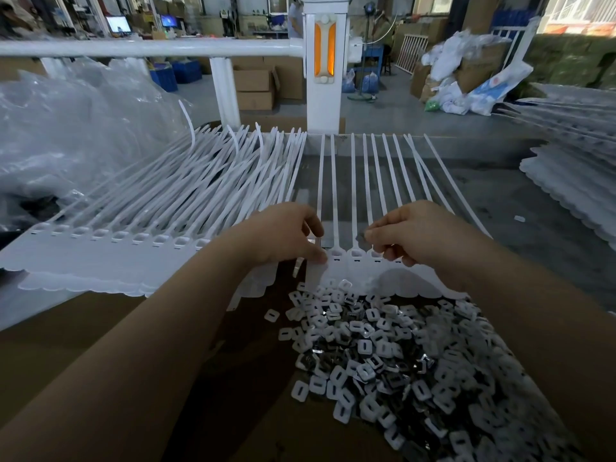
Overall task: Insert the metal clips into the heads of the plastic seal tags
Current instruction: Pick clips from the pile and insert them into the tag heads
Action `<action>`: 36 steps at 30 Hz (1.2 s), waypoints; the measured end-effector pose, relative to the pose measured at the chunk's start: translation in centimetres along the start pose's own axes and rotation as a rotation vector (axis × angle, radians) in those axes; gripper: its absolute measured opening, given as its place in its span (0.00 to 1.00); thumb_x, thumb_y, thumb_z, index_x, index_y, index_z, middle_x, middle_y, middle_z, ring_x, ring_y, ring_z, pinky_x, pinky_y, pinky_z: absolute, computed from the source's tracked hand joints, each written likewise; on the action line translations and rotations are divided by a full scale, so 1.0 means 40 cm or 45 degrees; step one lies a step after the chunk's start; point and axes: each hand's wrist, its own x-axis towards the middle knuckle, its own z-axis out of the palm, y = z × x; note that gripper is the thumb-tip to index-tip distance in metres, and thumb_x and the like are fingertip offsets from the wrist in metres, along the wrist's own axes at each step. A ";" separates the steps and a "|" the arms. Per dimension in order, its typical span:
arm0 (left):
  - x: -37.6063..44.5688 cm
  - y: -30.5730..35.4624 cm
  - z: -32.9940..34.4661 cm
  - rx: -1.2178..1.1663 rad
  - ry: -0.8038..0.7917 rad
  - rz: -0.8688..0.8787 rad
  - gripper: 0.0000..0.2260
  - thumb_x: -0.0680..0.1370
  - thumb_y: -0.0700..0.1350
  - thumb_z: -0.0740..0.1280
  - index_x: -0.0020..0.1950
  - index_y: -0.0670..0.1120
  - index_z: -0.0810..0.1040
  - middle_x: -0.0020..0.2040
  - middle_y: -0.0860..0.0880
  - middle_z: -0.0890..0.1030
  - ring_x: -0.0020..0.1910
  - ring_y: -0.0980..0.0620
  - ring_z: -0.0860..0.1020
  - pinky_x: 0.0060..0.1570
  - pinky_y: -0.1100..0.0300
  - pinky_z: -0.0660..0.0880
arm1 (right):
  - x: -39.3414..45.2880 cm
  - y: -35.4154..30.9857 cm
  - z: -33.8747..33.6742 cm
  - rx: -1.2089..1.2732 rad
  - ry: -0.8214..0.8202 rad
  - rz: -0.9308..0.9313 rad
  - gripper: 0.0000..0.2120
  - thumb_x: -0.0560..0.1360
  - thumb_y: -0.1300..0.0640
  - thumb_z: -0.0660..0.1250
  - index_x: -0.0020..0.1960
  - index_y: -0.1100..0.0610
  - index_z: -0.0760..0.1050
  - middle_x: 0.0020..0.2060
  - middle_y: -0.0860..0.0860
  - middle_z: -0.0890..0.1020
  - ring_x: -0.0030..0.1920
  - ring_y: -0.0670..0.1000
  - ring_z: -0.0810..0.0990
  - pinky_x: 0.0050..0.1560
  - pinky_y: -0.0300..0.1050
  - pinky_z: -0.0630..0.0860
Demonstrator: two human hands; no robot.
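Observation:
A joined row of white plastic seal tags (353, 258) lies across the table, straps pointing away from me. My left hand (283, 235) pinches the head of one tag at the row's left end, thumb and forefinger closed on it. My right hand (410, 231) hovers just above the tag heads and pinches a small metal clip (361, 235) between thumb and forefinger. A heap of white-framed metal clips (400, 355) covers the cardboard in front of me.
A large stack of seal tags (160, 208) spreads to the left, beside crumpled clear plastic bags (66, 128). More stacked tag sheets (573, 181) sit at the right. A white metal rail and post (325, 78) rise behind the table.

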 end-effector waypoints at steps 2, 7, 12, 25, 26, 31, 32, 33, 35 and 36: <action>-0.003 -0.003 -0.007 -0.076 -0.076 -0.021 0.21 0.68 0.52 0.79 0.58 0.54 0.77 0.50 0.56 0.77 0.49 0.57 0.77 0.49 0.59 0.76 | 0.015 -0.012 0.004 -0.088 -0.028 0.004 0.06 0.73 0.58 0.71 0.44 0.61 0.82 0.33 0.52 0.82 0.32 0.46 0.76 0.33 0.41 0.71; -0.001 -0.011 -0.006 -0.086 -0.135 -0.019 0.25 0.63 0.53 0.81 0.56 0.53 0.75 0.50 0.55 0.78 0.50 0.55 0.77 0.52 0.56 0.76 | 0.055 -0.034 0.039 -0.279 -0.071 -0.005 0.11 0.73 0.58 0.70 0.49 0.66 0.81 0.36 0.60 0.79 0.35 0.53 0.75 0.34 0.44 0.71; -0.001 -0.012 -0.003 -0.028 -0.131 -0.045 0.25 0.63 0.55 0.80 0.55 0.51 0.75 0.49 0.55 0.75 0.49 0.56 0.74 0.47 0.57 0.73 | 0.080 -0.042 0.073 -0.416 -0.102 0.022 0.08 0.74 0.58 0.70 0.47 0.63 0.80 0.38 0.57 0.82 0.35 0.53 0.76 0.33 0.43 0.72; 0.002 -0.013 -0.003 -0.019 -0.139 -0.028 0.23 0.63 0.55 0.81 0.53 0.50 0.76 0.48 0.53 0.78 0.47 0.54 0.76 0.44 0.58 0.74 | 0.093 -0.055 0.083 -0.459 -0.185 0.083 0.06 0.72 0.61 0.71 0.45 0.65 0.80 0.33 0.55 0.77 0.32 0.52 0.74 0.28 0.39 0.71; 0.002 -0.013 -0.002 -0.018 -0.140 -0.023 0.23 0.63 0.55 0.80 0.52 0.50 0.76 0.48 0.53 0.78 0.47 0.54 0.76 0.42 0.59 0.73 | 0.092 -0.056 0.085 -0.462 -0.183 0.083 0.06 0.72 0.61 0.71 0.44 0.65 0.80 0.33 0.55 0.77 0.32 0.51 0.75 0.26 0.39 0.71; 0.002 -0.016 -0.002 -0.031 -0.144 -0.020 0.22 0.63 0.54 0.81 0.51 0.51 0.76 0.47 0.53 0.77 0.46 0.54 0.76 0.40 0.59 0.71 | 0.092 -0.056 0.090 -0.443 -0.179 0.096 0.06 0.71 0.62 0.72 0.44 0.65 0.79 0.33 0.56 0.78 0.32 0.52 0.75 0.30 0.42 0.74; 0.002 -0.015 -0.002 -0.034 -0.145 -0.021 0.22 0.63 0.54 0.81 0.51 0.51 0.76 0.47 0.53 0.77 0.46 0.54 0.76 0.40 0.59 0.71 | 0.092 -0.055 0.090 -0.445 -0.176 0.097 0.07 0.71 0.62 0.72 0.45 0.66 0.79 0.33 0.57 0.78 0.32 0.53 0.76 0.32 0.43 0.75; 0.002 -0.015 -0.002 -0.034 -0.147 -0.020 0.22 0.63 0.54 0.81 0.51 0.50 0.76 0.47 0.53 0.77 0.46 0.54 0.76 0.40 0.59 0.71 | 0.093 -0.053 0.090 -0.443 -0.175 0.098 0.08 0.71 0.62 0.72 0.46 0.67 0.79 0.34 0.57 0.78 0.33 0.54 0.76 0.33 0.45 0.75; 0.001 -0.016 -0.002 -0.034 -0.153 -0.020 0.23 0.64 0.54 0.80 0.52 0.50 0.76 0.47 0.52 0.78 0.47 0.53 0.76 0.42 0.58 0.73 | 0.093 -0.053 0.089 -0.422 -0.177 0.104 0.08 0.70 0.63 0.72 0.47 0.67 0.79 0.34 0.57 0.78 0.33 0.54 0.75 0.33 0.45 0.74; 0.001 -0.016 -0.003 -0.036 -0.155 -0.022 0.23 0.64 0.54 0.80 0.52 0.50 0.76 0.48 0.52 0.78 0.47 0.53 0.76 0.44 0.57 0.74 | 0.093 -0.053 0.086 -0.400 -0.182 0.114 0.07 0.70 0.64 0.73 0.46 0.66 0.78 0.34 0.57 0.78 0.32 0.53 0.75 0.32 0.43 0.73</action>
